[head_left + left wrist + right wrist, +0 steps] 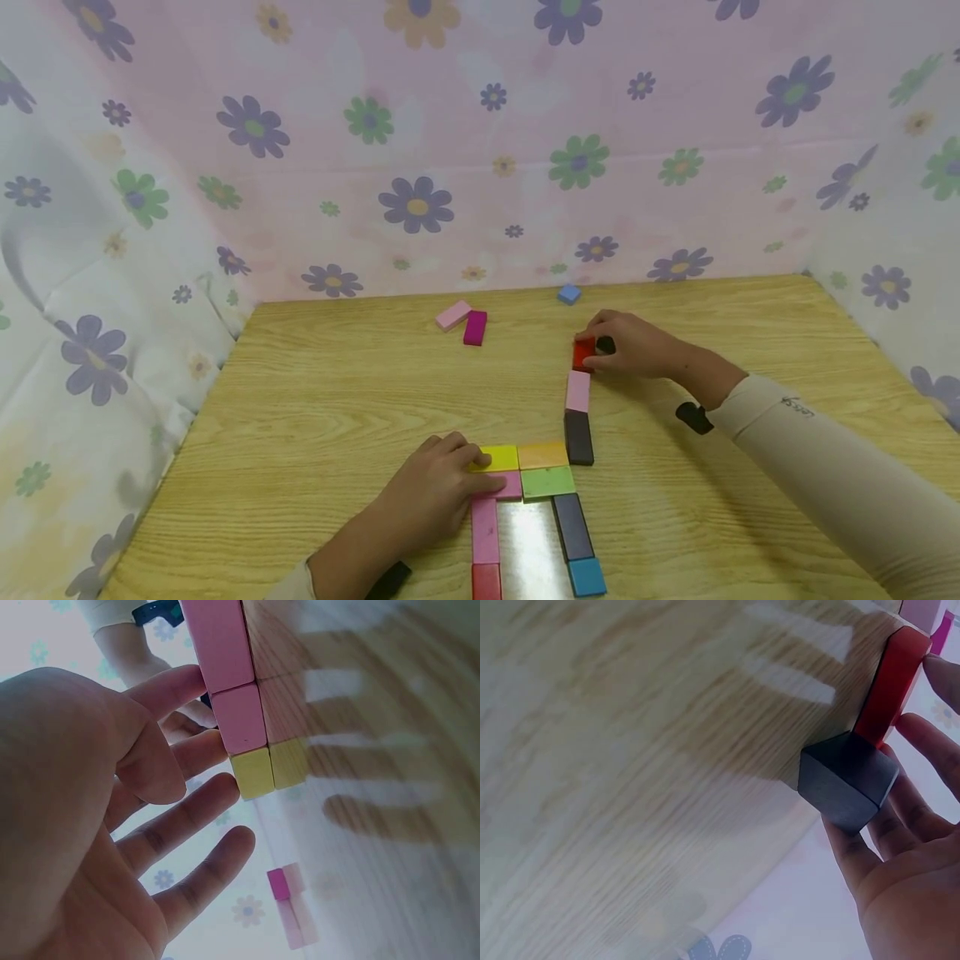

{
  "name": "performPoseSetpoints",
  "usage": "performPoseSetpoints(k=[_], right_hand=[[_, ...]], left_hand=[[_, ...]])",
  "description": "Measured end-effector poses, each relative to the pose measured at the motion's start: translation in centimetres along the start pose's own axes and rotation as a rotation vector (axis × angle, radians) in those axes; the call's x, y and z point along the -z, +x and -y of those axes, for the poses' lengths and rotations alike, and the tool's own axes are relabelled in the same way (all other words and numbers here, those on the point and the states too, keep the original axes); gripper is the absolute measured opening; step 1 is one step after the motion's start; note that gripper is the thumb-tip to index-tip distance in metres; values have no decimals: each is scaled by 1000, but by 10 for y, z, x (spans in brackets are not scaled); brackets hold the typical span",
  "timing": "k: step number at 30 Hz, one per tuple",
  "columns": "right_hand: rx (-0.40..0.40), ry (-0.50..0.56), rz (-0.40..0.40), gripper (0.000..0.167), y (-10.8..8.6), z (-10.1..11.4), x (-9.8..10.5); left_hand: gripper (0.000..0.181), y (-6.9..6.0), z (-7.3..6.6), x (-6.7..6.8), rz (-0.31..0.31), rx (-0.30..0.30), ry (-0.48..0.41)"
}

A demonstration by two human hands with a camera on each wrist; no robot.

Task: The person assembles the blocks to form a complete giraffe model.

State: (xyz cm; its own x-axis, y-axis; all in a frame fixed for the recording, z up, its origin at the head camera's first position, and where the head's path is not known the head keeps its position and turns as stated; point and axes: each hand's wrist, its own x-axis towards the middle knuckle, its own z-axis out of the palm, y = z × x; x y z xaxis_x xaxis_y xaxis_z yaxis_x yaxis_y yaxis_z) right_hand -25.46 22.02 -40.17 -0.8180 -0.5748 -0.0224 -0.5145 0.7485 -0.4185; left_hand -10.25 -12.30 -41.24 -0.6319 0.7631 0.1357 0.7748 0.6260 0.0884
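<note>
My right hand (633, 346) pinches a red block (583, 353) between finger and thumb at the far end of a line of blocks. A black block (840, 784) touches the red block's end, against the fingers of that hand in the right wrist view. Below the red one lie a pink block (577, 392) and a dark block (579, 437). My left hand (431, 492) rests fairly straight fingers against the yellow block (501, 457) and a pink block (512, 486). Beside these lie an orange block (543, 455) and a light green block (547, 481).
Two columns run towards me: pink (485, 532) and red blocks (487, 582), then grey (573, 527) and blue blocks (587, 577). Farther back lie light pink (453, 316), magenta (476, 327) and small blue blocks (569, 294). Flowered cloth (465, 150) surrounds the wooden table (315, 392).
</note>
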Motion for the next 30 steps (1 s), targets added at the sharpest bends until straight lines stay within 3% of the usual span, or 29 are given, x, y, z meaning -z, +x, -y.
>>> performPoseSetpoints(k=[30], right_hand=[[5,-36,3,40,3,3,-1]], left_hand=[[31,-1,0,-1,10,8,-5]])
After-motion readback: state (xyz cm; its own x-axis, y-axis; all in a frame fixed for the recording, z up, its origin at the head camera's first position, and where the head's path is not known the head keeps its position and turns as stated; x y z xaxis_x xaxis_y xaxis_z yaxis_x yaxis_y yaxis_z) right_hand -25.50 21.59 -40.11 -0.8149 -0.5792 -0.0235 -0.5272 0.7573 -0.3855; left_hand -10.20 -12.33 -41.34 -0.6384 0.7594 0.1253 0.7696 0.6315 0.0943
